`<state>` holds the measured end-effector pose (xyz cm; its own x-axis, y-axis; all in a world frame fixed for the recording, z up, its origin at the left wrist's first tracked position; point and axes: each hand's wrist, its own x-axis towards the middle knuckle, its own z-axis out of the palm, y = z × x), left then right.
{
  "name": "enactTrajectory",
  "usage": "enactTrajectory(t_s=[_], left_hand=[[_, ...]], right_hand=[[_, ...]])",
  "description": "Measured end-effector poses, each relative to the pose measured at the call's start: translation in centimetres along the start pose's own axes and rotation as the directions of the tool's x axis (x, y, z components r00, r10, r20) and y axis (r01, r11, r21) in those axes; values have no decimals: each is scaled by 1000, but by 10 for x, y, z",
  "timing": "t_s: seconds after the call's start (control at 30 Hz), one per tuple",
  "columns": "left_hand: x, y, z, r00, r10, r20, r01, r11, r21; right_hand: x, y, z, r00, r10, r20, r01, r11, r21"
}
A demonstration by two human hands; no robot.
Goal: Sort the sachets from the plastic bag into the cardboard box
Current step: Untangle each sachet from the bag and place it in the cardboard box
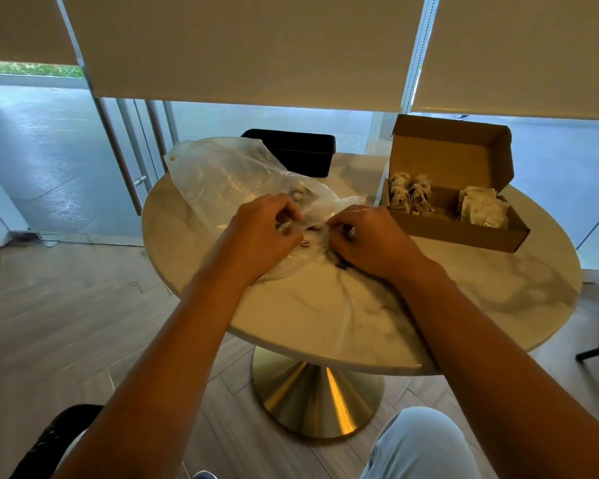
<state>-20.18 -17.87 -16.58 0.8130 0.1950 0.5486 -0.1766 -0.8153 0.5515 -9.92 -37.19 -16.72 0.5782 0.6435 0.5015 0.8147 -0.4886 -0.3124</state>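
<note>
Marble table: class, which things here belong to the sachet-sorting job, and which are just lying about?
Part of the job:
- plastic bag, gripped by the left hand and the right hand
- cardboard box, lid open
- sachets already in the box

Just lying about:
- black chair behind the table
- roller blinds

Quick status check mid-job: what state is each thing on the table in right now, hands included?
Plastic bag: crumpled, lying on the table, gripped at its near end.
Left hand: pinching the bag.
Right hand: pinching the bag.
Cardboard box: lid open and upright, partly filled.
Sachets: bunched in the box's left compartment.
Flat sachets: stacked in the right compartment.
Marble table: bearing bag and box.
</note>
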Motion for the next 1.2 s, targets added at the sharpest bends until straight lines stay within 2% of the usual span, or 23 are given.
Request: enactTrajectory(t_s=[0.13, 0.23, 0.33, 0.4, 0.47, 0.57, 0.7, 0.77, 0.87, 1.0, 1.13, 1.2], left_hand=[[1, 6, -7, 992, -30, -124, 8, 984, -178], [2, 5, -10, 988, -43, -150, 4, 968, -253], [4, 4, -8, 988, 9, -154, -43, 975, -218], [5, 2, -7, 984, 27, -176, -59, 982, -179], [6, 0, -5, 984, 18, -178, -43, 990, -137], [5, -2, -3, 992, 16, -128, -23, 998, -52], [0, -3, -1, 996, 90, -5, -85, 957, 278], [0, -3, 0, 995, 103, 8, -100, 934, 343], [1, -4, 1, 991, 130, 14, -126, 928, 352], [1, -5, 2, 982, 191, 8, -183, 924, 335], [3, -3, 1, 984, 168, -51, -153, 964, 220], [4, 1, -1, 986, 135, -95, -125, 987, 106]], right_hand=[[-1, -3, 1, 1000, 5, 11, -5, 1000, -10], [1, -9, 4, 998, -16, 59, 15, 1000, 16], [7, -16, 11, 993, -50, 102, 54, 998, -33], [12, -17, 17, 990, -28, 137, 42, 994, -100], [15, -15, 21, 993, 7, 118, 4, 995, -96], [15, -9, 21, 999, -17, 27, 17, 1000, 7], [13, -3, 15, 997, -62, -40, 64, 996, 54], [11, -4, 10, 998, -39, -56, 45, 992, 116], [8, -7, 3, 999, 8, -50, 6, 963, 268], [5, -11, -6, 996, 84, -39, -53, 862, 504], [5, -14, -12, 984, 151, -91, -54, 748, 661], [5, -15, -13, 972, 188, -140, -35, 707, 707]])
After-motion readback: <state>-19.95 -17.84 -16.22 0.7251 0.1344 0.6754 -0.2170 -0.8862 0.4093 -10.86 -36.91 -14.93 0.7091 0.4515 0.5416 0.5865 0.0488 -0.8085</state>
